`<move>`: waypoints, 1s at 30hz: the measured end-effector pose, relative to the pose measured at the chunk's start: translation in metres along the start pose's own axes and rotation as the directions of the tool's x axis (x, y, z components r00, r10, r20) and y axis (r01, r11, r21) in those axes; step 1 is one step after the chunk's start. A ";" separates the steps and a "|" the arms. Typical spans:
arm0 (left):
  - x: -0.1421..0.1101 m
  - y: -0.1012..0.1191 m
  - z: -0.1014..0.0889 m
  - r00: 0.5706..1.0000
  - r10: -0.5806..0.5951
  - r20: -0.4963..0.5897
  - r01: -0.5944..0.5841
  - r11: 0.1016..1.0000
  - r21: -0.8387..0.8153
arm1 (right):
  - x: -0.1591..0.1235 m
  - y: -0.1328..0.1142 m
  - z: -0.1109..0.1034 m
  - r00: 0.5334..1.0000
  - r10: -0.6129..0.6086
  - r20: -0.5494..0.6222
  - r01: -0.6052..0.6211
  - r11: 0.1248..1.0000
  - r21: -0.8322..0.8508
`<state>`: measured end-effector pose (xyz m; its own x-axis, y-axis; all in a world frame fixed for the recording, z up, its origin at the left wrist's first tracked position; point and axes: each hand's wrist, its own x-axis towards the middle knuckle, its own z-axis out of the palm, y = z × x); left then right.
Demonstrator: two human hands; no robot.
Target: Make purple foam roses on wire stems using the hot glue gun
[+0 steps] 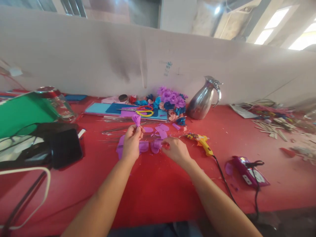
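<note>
At frame centre, I pinch a purple paper bud (136,119) by its base in the left hand (131,142), likely to spare its folds. My right hand (176,149) is at a curled purple paper piece (155,146); I cannot tell whether its grip is closed.

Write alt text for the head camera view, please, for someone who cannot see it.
A person's left hand holds up a purple flower bud, while the right hand is beside purple pieces on a red table. Behind are scissors, artificial flowers and a metal jug; a yellow glue gun lies at right.
</note>
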<state>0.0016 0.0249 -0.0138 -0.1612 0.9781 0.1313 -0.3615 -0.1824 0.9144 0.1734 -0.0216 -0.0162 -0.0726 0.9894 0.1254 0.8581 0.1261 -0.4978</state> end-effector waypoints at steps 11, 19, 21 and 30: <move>-0.001 0.005 -0.001 0.995 -0.102 0.019 0.092 0.954 0.284 | 0.001 -0.004 0.009 0.999 0.013 0.037 -0.008 0.988 -0.152; 0.007 -0.001 -0.011 0.972 -0.232 -0.047 0.234 0.919 0.316 | 0.003 0.000 0.011 0.997 0.067 0.027 -0.066 0.997 -0.049; 0.008 -0.001 -0.012 0.971 -0.232 -0.057 0.238 0.916 0.322 | 0.004 0.002 0.012 0.997 0.073 0.015 -0.072 0.997 -0.031; 0.005 -0.002 -0.013 0.979 -0.204 -0.003 0.184 0.876 0.445 | 0.008 0.008 0.011 0.992 0.105 -0.071 -0.097 0.990 0.104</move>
<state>-0.0098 0.0290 -0.0202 -0.0868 0.9945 -0.0586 0.0626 0.0642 0.9960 0.1743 -0.0115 -0.0289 0.0542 0.9896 0.1331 0.8037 0.0359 -0.5940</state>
